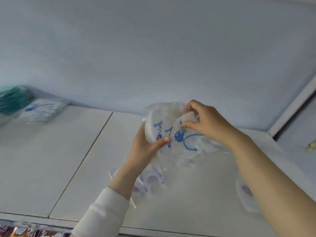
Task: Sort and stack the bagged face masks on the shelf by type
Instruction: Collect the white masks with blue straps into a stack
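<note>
Above the white shelf [68, 159] I hold a small bundle of clear bags with white face masks printed in blue [181, 134]. My left hand [145, 144] grips the bundle from the left, thumb across its front. My right hand [203, 120] pinches the top edge of the front bag. Under my hands lie loose bagged masks with purple print [152, 180], and another one [246, 194] lies partly hidden by my right forearm. At the far left sits a stack of blue-print bagged masks [41, 112] beside a stack of teal masks [13, 100].
The shelf's pale back wall [153, 57] rises just behind my hands. A white upright divider [294, 106] closes the right side, with a small yellowish item [311, 146] beyond it. Colourful packages [25, 232] show below the shelf's front edge at bottom left.
</note>
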Demonstrator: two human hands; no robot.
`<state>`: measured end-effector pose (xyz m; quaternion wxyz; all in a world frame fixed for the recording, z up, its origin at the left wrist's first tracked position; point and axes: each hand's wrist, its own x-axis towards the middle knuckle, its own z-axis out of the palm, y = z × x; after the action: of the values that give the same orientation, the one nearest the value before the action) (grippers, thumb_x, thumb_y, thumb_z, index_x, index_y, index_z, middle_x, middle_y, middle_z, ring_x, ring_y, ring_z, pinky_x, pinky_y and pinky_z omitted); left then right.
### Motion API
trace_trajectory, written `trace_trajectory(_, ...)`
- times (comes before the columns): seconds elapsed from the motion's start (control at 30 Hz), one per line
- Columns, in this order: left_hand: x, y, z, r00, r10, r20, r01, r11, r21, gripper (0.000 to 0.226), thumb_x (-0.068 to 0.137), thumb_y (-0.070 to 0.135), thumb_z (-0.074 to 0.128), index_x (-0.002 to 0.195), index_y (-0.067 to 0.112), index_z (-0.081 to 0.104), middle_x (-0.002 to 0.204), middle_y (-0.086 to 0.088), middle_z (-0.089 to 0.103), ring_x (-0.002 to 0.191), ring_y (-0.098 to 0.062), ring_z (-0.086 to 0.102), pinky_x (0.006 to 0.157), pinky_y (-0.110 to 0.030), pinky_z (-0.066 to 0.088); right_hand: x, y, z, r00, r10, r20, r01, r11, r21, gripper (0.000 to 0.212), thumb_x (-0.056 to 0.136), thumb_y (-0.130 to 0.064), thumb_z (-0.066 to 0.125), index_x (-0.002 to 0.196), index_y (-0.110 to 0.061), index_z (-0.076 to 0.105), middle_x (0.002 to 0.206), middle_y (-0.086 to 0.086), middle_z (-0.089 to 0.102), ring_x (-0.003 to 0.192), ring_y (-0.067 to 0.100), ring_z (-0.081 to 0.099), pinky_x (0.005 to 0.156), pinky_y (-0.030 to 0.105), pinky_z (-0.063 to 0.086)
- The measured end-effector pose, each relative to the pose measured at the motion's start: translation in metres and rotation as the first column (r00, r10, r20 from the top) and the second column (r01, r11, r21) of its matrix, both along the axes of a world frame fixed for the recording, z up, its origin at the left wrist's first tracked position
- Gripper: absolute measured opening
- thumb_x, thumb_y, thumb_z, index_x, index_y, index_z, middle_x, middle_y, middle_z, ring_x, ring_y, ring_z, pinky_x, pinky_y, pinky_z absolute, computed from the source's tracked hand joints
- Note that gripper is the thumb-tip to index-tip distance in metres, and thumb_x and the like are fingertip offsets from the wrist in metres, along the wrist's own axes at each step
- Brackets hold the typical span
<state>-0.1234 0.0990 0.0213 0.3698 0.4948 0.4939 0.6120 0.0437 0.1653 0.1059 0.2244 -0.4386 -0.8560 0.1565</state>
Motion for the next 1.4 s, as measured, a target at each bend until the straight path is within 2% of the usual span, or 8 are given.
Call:
trace_trajectory(0.17,0.056,-0.004,-0.010,0.996,-0.056,-0.075,0.054,0.998,-0.035,0.038,0.074,0.004,0.076,0.089,0.029,0.052,0.085,0.017,0.063,0.068,0.018,0.060,0.060,-0.003,0.045,0.052,-0.024,-0.030,0.964,-0.095,-0.249,0.132,0.982,0.134,0.062,0.066,-0.014,0.083,0.120,-0.013,0.051,0.116,0.001,0.051,0.104,0.016,0.048,0.084,0.005,0.038)
trace_trajectory(0.33,0.081,-0.009,-0.021,0.994,-0.107,0.013,0.108,0.990,-0.092,0.041,0.068,0.008,0.082,0.096,0.022,0.056,0.086,0.008,0.070,0.079,-0.003,0.068,0.068,-0.016,0.054,0.113,-0.062,-0.086,0.794,-0.272,-0.543,0.083,0.934,-0.346,0.068,0.081,-0.008,0.068,0.134,-0.027,0.030,0.140,-0.005,0.041,0.130,0.008,0.039,0.115,0.032,0.028)
trace_trajectory(0.47,0.103,-0.023,-0.036,0.983,-0.148,-0.105,0.131,0.979,-0.156,0.066,0.067,0.022,0.083,0.124,0.014,0.051,0.115,0.000,0.067,0.105,-0.011,0.063,0.095,-0.029,0.050,0.119,-0.074,-0.113,0.793,-0.230,-0.565,0.007,0.930,-0.368,0.048,0.088,-0.003,0.058,0.128,-0.020,0.037,0.131,0.002,0.052,0.122,0.006,0.049,0.110,0.028,0.034)
trace_trajectory(0.57,0.113,-0.034,-0.042,0.992,-0.095,-0.079,0.086,0.990,-0.109,0.070,0.067,0.013,0.079,0.126,0.020,0.042,0.114,0.003,0.061,0.103,-0.002,0.061,0.088,-0.019,0.050,0.119,-0.077,-0.118,0.791,-0.209,-0.574,-0.017,0.932,-0.363,0.055,0.087,0.005,0.054,0.127,-0.024,0.029,0.127,-0.009,0.043,0.109,-0.023,0.041,0.094,-0.002,0.031)
trace_trajectory(0.63,0.120,-0.040,-0.042,0.996,-0.063,-0.066,0.058,0.995,-0.080,0.069,0.069,0.006,0.079,0.125,0.018,0.039,0.111,0.005,0.057,0.098,0.004,0.059,0.080,-0.012,0.048,0.120,-0.079,-0.121,0.783,-0.214,-0.584,-0.022,0.929,-0.370,0.063,0.084,0.009,0.056,0.126,-0.027,0.024,0.124,-0.013,0.041,0.111,-0.020,0.040,0.089,-0.005,0.030)
trace_trajectory(0.8,0.137,-0.045,-0.042,0.999,-0.016,-0.046,0.014,0.999,-0.045,0.073,0.062,0.035,0.078,0.122,0.044,0.036,0.128,0.003,0.052,0.117,-0.006,0.054,0.094,-0.024,0.048,0.117,-0.078,-0.123,0.737,-0.243,-0.631,-0.019,0.925,-0.379,0.060,0.084,0.011,0.055,0.133,-0.011,0.028,0.127,0.000,0.045,0.121,0.010,0.046,0.097,0.006,0.037)
trace_trajectory(1.13,0.136,-0.046,-0.046,0.999,-0.029,0.029,0.029,0.999,-0.015,0.067,0.082,0.005,0.068,0.136,0.015,0.030,0.120,0.011,0.048,0.097,0.018,0.054,0.078,-0.006,0.046,0.114,-0.079,-0.136,0.698,-0.302,-0.649,-0.074,0.871,-0.485,0.050,0.089,-0.001,0.055,0.131,-0.017,0.032,0.130,0.002,0.050,0.122,0.016,0.049,0.102,0.032,0.042)
trace_trajectory(1.4,0.127,-0.041,-0.044,0.997,0.082,-0.001,-0.082,0.995,-0.061,0.019,0.090,0.007,0.058,0.096,0.023,0.049,0.093,0.001,0.061,0.082,0.000,0.061,0.072,-0.012,0.049,0.102,-0.077,-0.134,0.677,-0.340,-0.653,-0.028,0.874,-0.484,0.047,0.086,-0.007,0.062,0.127,-0.016,0.038,0.123,0.002,0.054,0.114,0.014,0.055,0.098,0.032,0.047)
